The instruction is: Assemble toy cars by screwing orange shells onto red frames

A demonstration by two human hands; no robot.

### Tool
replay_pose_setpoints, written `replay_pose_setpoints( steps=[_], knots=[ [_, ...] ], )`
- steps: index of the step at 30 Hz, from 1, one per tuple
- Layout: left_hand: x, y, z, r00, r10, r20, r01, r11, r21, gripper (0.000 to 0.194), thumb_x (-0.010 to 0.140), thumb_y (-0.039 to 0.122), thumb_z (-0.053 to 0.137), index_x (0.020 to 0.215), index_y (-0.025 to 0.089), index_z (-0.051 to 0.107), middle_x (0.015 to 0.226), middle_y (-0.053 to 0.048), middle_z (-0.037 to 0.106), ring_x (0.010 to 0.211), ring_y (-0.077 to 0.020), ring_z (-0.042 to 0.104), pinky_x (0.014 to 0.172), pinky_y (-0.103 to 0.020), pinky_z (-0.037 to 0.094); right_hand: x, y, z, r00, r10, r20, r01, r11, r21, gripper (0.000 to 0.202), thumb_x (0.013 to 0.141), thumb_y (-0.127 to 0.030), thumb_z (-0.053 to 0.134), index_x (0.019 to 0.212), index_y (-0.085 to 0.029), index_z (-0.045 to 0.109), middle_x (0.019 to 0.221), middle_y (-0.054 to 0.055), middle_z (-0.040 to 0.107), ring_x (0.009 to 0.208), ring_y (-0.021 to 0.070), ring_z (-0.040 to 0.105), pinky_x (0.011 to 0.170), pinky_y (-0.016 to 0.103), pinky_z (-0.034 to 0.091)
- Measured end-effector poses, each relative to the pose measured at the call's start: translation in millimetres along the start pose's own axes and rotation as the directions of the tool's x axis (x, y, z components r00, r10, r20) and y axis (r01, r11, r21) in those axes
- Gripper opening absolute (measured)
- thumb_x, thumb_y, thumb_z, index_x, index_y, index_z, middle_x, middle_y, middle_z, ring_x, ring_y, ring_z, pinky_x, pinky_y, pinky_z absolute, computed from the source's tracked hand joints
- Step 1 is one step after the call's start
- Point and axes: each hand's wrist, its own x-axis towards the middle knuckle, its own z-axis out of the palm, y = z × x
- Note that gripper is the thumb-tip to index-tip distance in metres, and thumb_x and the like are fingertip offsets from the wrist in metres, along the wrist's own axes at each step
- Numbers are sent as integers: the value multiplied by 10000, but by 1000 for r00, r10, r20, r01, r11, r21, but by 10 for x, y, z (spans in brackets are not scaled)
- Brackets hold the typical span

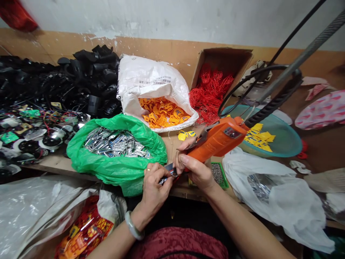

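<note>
My right hand (198,172) is wrapped around an orange electric screwdriver (217,140), which is tilted with its front end down to the left. Between the fingers of my left hand (155,187) is a small dark and silvery part (170,167). The screwdriver's tip is hidden by my fingers, so I cannot tell whether it touches the part. Just left of my hands, a green plastic bag (126,176) holds many flat silvery pieces (115,142). A small green tray (225,180) of tiny metal screws sits behind my right wrist.
A white sack (151,72) of orange pieces and a cardboard box (223,55) of red lattice parts stand behind. A teal basin (293,144) holds yellow pieces. Black parts (91,79) are heaped left. A cable (285,43) runs from the screwdriver. A white bag (291,205) lies right.
</note>
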Motion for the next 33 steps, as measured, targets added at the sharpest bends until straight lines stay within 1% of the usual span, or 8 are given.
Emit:
replay_pose_setpoints(
  steps=[6, 13, 16, 19, 25, 33],
  knots=[
    [1, 21, -8, 1000, -13, 10, 13, 1000, 4, 155, 831, 130, 691, 712, 210, 631, 752, -21, 637, 794, -231, 541, 781, -398, 396, -11, 31, -28, 1000, -9, 6, 9, 999, -32, 185, 843, -286, 704, 992, -226, 613, 554, -71, 538, 442, 142, 529, 500, 303, 489],
    [-7, 15, -7, 1000, -12, 21, 12, 1000, 3, 151, 851, 145, 679, 723, 207, 625, 760, -26, 628, 804, -234, 540, 780, -395, 386, 15, 19, -39, 1000, 6, 12, -6, 1000, -17, 159, 850, -289, 687, 973, -222, 611, 548, -71, 533, 449, 141, 526, 512, 302, 483],
    [-24, -11, 2, 1000, -18, 24, 17, 1000, 8, 120, 873, 189, 676, 770, 206, 617, 771, -31, 627, 814, -242, 536, 764, -389, 384, 52, -25, -69, 1000, -27, -3, 27, 1000, -5, 146, 849, -255, 673, 974, -213, 611, 545, -71, 542, 449, 132, 527, 513, 291, 480],
    [-38, -40, 13, 999, -25, 21, 25, 1000, 9, 127, 881, 220, 676, 784, 208, 595, 773, -32, 620, 819, -246, 534, 771, -391, 387, 89, -61, -126, 998, -51, -28, 51, 999, -6, 110, 844, -243, 665, 931, -206, 609, 535, -70, 542, 438, 132, 525, 502, 293, 488],
    [-49, -72, 19, 999, 11, 36, -10, 999, -32, 94, 890, 198, 659, 805, 209, 621, 782, -32, 609, 821, -237, 536, 799, -390, 397, 107, -36, -218, 998, -46, -37, 45, 998, -44, 76, 849, -246, 664, 882, -212, 603, 546, -70, 539, 447, 129, 528, 507, 296, 507],
    [-49, -74, 15, 999, 25, 29, -24, 999, -37, 102, 881, 179, 667, 799, 209, 616, 773, -30, 604, 804, -232, 526, 782, -384, 403, 102, 15, -226, 999, -26, -48, 23, 998, -60, 88, 850, -252, 674, 876, -209, 601, 552, -66, 557, 447, 126, 535, 514, 295, 496]
  ],
)
